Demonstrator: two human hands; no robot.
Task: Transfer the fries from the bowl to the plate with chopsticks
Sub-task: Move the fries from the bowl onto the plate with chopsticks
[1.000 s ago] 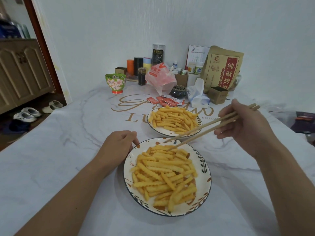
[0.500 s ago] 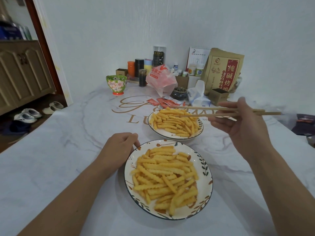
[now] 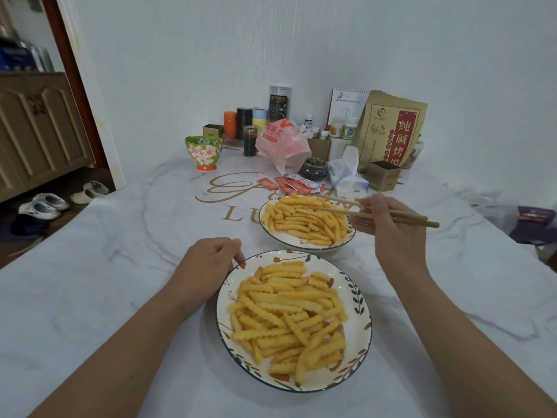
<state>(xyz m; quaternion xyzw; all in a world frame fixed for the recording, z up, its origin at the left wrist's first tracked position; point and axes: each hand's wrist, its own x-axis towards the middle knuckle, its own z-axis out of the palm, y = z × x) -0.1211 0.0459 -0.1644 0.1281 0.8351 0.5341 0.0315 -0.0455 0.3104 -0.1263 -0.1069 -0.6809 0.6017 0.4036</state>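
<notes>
Head view: right hand (image 3: 391, 236) pinches chopsticks (image 3: 346, 211) over bowl (image 3: 304, 244); left hand (image 3: 208, 263) curled, seemingly touching plate (image 3: 358, 303) rim.

- The brown paper bag (image 3: 388, 132) at the back carries a red panel with the large characters "纯碱烤", and a fourth character cut off below
- The counter (image 3: 120, 267) has gold lettering: the capitals "LU" show before the far bowl (image 3: 304, 242) hides the rest, with unreadable script above
- The pink plastic bag (image 3: 283, 143) bears red characters too creased to read surely
</notes>
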